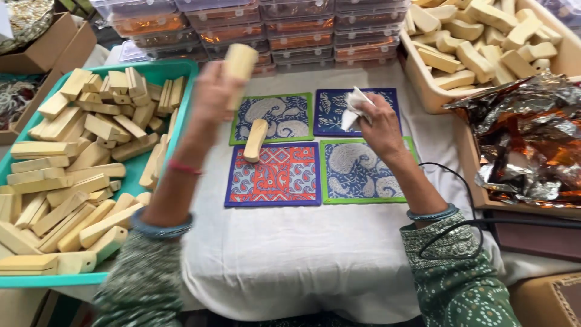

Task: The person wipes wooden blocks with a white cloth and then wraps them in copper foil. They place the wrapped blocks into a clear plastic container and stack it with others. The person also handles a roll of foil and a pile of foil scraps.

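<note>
While our left hand [212,91] is raised above the far left part of the surface [290,254], clenched round a pale wooden block [240,65], that block stands nearly upright, its long axis running near to far, its free end pointing far and a little right, toward the stacked clear boxes [284,27]. We see motion blur on it, so the exact tilt is hard to read. Our right hand [378,124] is to the right, grasping a crumpled white cloth [354,106] over the dark blue patterned mat [357,112]. Between our hands lies a second wooden block [255,140], loose on the mats, across the seam of the green-edged mat [272,118] and the red-and-blue mat [273,175]. Its long axis runs near to far, leaning slightly right at the far end. It sits just near and right of our left hand, which is the closer one. The teal tray [181,69] of blocks is at left
</note>
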